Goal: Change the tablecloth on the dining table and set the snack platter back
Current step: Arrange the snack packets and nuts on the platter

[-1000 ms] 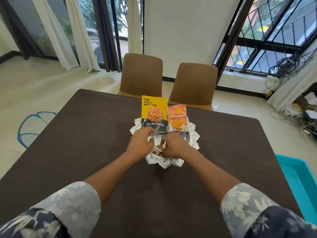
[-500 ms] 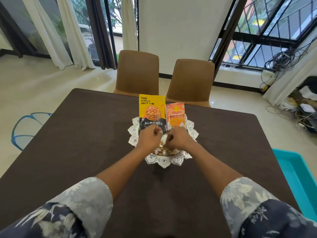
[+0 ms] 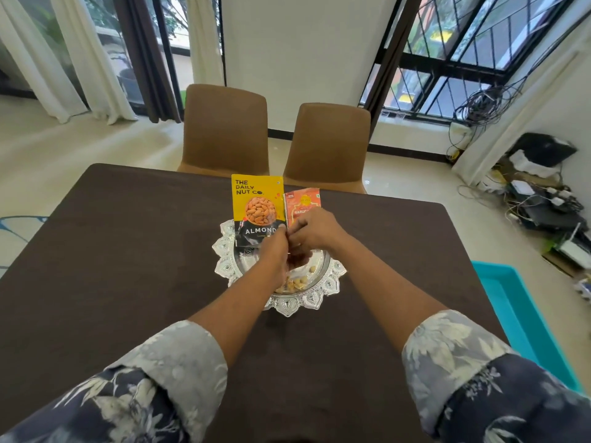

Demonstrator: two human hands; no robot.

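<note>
Cloth [image 3: 128, 251] is on and the platter [image 3: 289, 306] sits mid-table, so this looks like the snack-arranging bit; almond pack [image 3: 257, 203] stands at the platter's far edge; left hand [image 3: 271, 252] and right hand [image 3: 316, 231] meet above the platter, fingers curled, can't tell what they're holding; orange pack [image 3: 302, 203] behind; next I'd settle the packs and let go gently.

Both arms are reaching forward and angling inward, so the hands are meeting at the midline. The left forearm [image 3: 236, 303] and right forearm [image 3: 377, 282] are showing bare below rolled floral sleeves [image 3: 169, 362]. The left hand [image 3: 274, 249] is pointing away, fingers bunched together. The right hand [image 3: 315, 231] is hovering knuckles-up, fingers curling down toward the left fingertips. The fingers are hiding whether either hand is pinching anything.
</note>
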